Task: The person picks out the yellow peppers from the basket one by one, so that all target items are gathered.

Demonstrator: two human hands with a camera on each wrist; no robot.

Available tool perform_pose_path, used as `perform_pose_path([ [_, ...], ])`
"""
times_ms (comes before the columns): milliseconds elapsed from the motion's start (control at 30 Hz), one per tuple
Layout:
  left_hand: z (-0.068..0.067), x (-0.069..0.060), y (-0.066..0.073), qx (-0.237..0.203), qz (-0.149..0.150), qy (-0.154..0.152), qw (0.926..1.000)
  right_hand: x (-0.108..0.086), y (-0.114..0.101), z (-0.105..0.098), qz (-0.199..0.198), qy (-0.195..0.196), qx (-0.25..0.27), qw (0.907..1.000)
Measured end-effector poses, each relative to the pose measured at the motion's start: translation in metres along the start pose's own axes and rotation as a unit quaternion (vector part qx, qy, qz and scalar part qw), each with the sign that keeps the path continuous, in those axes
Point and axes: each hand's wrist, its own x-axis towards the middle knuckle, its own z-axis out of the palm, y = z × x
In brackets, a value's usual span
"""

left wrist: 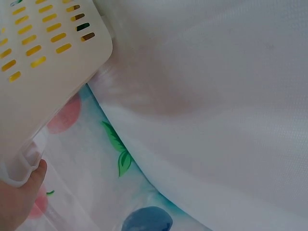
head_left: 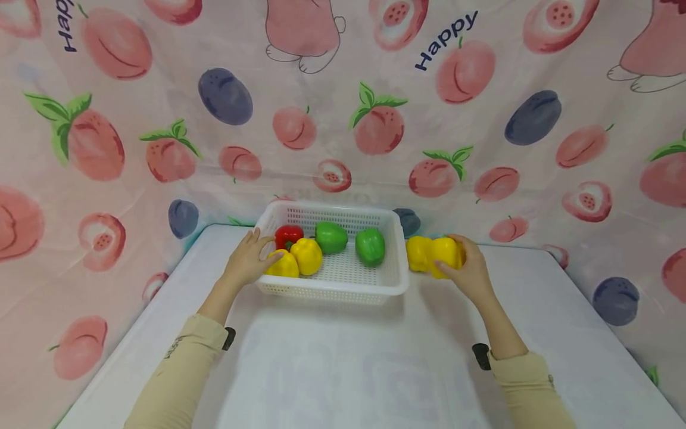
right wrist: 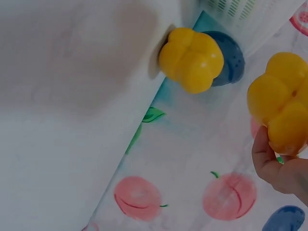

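My left hand grips the left rim of a white perforated plastic basket, its thumb reaching over the inside. My right hand holds a yellow bell pepper just to the right of the basket. A second yellow bell pepper rests on the table by the basket's right wall. Inside the basket lie a red bell pepper, two yellow bell peppers on the left, and two green bell peppers toward the middle and right. The left wrist view shows only part of the left hand.
A white-covered table carries the basket near its back edge. Behind it and along the sides hangs a pink curtain printed with fruit. Bare tabletop stretches in front of the basket.
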Motion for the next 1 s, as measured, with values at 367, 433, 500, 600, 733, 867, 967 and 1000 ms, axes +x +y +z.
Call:
perform_pose_path([
  [367, -0.001, 0.001, 0.002, -0.007, 0.002, -0.002, 1.0, 0.01, 0.023, -0.002, 0.006, 0.015, -0.034, 0.9993],
  [433, -0.001, 0.0, 0.002, -0.007, 0.001, -0.001, 1.0, 0.012, 0.026, -0.001, 0.015, 0.013, -0.039, 0.999],
  [500, -0.001, 0.0, 0.0, -0.007, 0.002, 0.002, 1.0, 0.015, 0.03, -0.001, 0.02, 0.012, -0.043, 0.9988],
  [600, 0.0, -0.001, -0.003, -0.006, 0.002, 0.004, 1.0, 0.018, 0.034, 0.002, 0.025, 0.011, -0.049, 0.9985],
  [733, 0.002, -0.001, -0.004, -0.006, 0.004, 0.003, 1.0, 0.022, 0.041, 0.003, 0.032, 0.02, -0.058, 0.9976],
  [867, 0.002, 0.0, -0.003, -0.008, 0.004, 0.006, 0.9999, 0.027, 0.05, 0.004, 0.039, 0.03, -0.066, 0.9966],
  [967, 0.001, 0.0, -0.002, -0.009, 0.002, 0.008, 0.9999, 0.032, 0.054, 0.005, 0.048, 0.035, -0.073, 0.9956],
  [1000, 0.001, 0.0, -0.002, -0.01, 0.001, 0.008, 0.9999, 0.034, 0.055, 0.006, 0.053, 0.035, -0.076, 0.9951],
])
